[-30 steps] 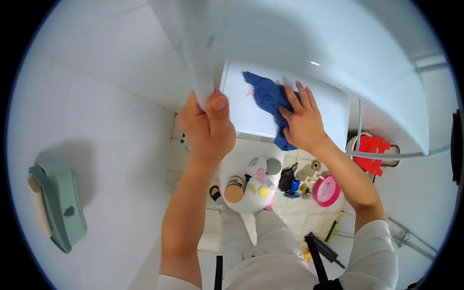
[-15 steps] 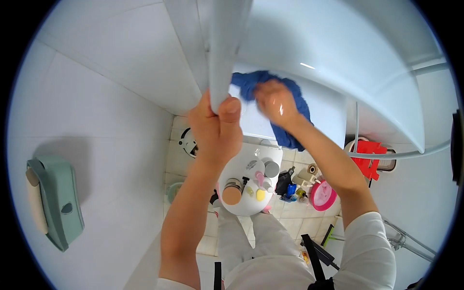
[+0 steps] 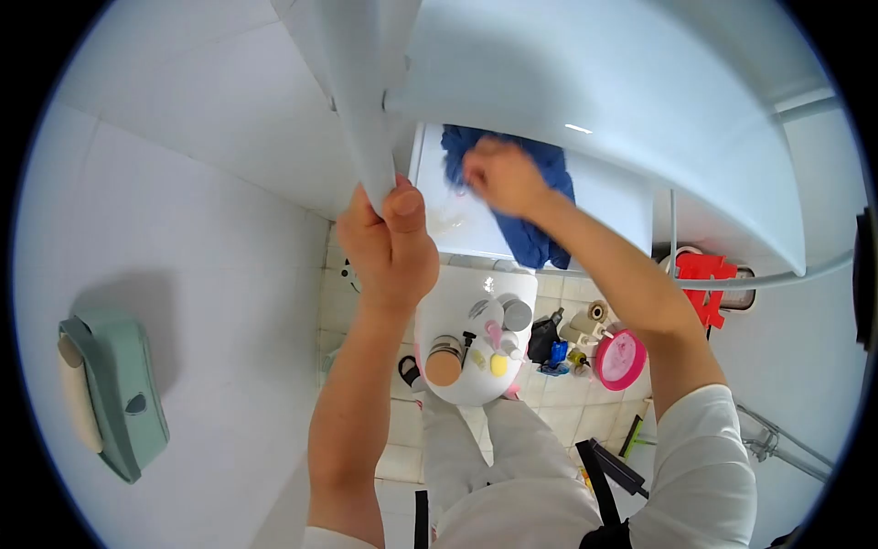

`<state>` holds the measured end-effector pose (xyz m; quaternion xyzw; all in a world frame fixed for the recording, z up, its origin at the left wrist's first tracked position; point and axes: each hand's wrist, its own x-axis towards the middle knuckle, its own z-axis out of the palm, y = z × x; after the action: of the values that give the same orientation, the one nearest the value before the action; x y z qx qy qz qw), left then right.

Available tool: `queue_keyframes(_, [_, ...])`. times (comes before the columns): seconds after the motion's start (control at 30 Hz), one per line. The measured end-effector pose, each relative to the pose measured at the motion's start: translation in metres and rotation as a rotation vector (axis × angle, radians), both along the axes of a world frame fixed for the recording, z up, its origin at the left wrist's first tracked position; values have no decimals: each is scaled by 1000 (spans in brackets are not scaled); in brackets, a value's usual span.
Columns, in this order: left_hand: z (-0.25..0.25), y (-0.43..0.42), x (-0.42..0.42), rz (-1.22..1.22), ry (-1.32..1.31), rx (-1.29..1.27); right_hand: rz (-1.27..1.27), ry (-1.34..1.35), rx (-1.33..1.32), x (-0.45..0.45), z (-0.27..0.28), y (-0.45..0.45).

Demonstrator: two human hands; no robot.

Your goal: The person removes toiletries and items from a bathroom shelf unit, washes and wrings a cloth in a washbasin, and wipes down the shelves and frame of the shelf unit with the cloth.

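My left hand (image 3: 389, 242) is wrapped round the lower end of a long white panel (image 3: 361, 101) that rises at the upper left. Its thumb lies against the panel's near side. My right hand (image 3: 506, 176) has its fingers curled and slightly blurred on a crumpled blue cloth (image 3: 526, 245). That cloth lies across a white flat surface (image 3: 608, 203), with one end hanging over the front edge. Faint brownish marks show on the surface left of the cloth. The fingertips of my right hand are partly smeared by motion.
Below stands a white rounded top (image 3: 448, 311) bearing a jar with a tan lid (image 3: 444, 368) and several bottles. On the tiled floor are a pink basin (image 3: 621, 360) and more bottles. A green dispenser (image 3: 119, 393) hangs on the left wall; a curved glossy panel (image 3: 640, 101) overhangs the right.
My right hand has shifted a little left and up, and the cloth has bunched differently under it. The white panel and my left hand appear farther left as the view moved.
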<state>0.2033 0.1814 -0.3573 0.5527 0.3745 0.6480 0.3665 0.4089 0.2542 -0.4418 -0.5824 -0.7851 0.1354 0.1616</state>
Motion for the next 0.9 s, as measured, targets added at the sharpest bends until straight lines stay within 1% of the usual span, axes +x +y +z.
queue_keyframes(0.03, [2,1,0,-9,11,5,-127,-23,-140,2,3,10])
queue_keyframes(0.13, [-5,-2,1,24,24,-5,104,-71,336,-13,-1,-2])
queue_keyframes(0.23, [-5,-3,-1,10,-8,-2,129,18,353,-16,8,-12])
queue_keyframes(0.27, [-5,-6,-1,-6,-11,-14,31,105,104,-8,6,5])
queue_keyframes(0.33, [2,-4,3,-38,-14,-53,-9,134,-87,-7,0,14])
queue_keyframes(0.4, [8,-5,2,21,-4,-70,76,16,27,-24,11,-11])
queue_keyframes(0.47, [8,-5,3,45,11,-93,179,32,252,-16,7,-19])
queue_keyframes(0.5, [6,-7,2,35,26,-100,75,91,-2,-6,1,-10])
queue_keyframes(0.57, [4,-3,0,17,19,-86,-65,543,-189,30,-10,18])
queue_keyframes(0.63, [2,-2,0,-17,-22,-76,-35,496,-65,33,-13,10])
queue_keyframes(0.7, [2,0,-1,-10,-60,-74,192,-92,380,20,3,-25])
queue_keyframes(0.77, [3,-3,-2,-7,-58,-67,119,84,179,27,3,-25])
queue_keyframes(0.8, [2,-6,3,-11,-49,-53,2,208,-30,34,8,-11])
queue_keyframes(0.83, [1,-8,5,-9,-42,-39,5,214,-48,29,20,-13])
queue_keyframes(0.9, [-4,-5,6,79,-66,-19,9,225,-85,19,44,-17])
